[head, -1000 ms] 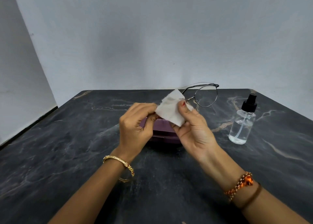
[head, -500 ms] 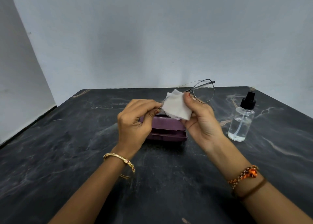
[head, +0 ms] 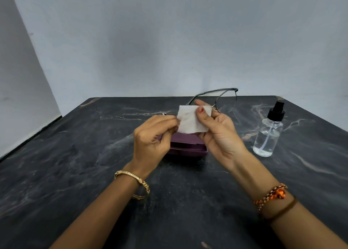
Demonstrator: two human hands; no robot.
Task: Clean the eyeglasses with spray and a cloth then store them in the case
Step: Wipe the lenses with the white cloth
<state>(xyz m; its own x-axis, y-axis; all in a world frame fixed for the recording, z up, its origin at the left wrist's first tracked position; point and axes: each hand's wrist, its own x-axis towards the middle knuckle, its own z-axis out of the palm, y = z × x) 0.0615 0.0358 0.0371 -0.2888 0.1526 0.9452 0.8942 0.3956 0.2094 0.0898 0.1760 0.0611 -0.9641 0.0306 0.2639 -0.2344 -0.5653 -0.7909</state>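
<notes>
Glasses (head: 225, 100) held up above the table (head: 75, 173), one lens hidden behind the cloth (head: 192, 120), the other lens and its rim sticking out past the right hand's fingertips. Right hand (head: 218, 133) pinches cloth over lens, thumb in front, fingers behind. Left hand (head: 152, 137) pinches the frame's near end just beside the cloth's edge, fingers curled tight; exactly what part it holds I cannot tell.

Step in hand looks like wiping a lens. To do it well: keep cloth on both faces, light pressure, small circles, steadying hand staying on the frame rather than the glass.

Purple case (head: 186, 147) sits closed directly beneath both hands. Spray bottle (head: 268, 133) stands upright beyond the right hand, apart from it.
</notes>
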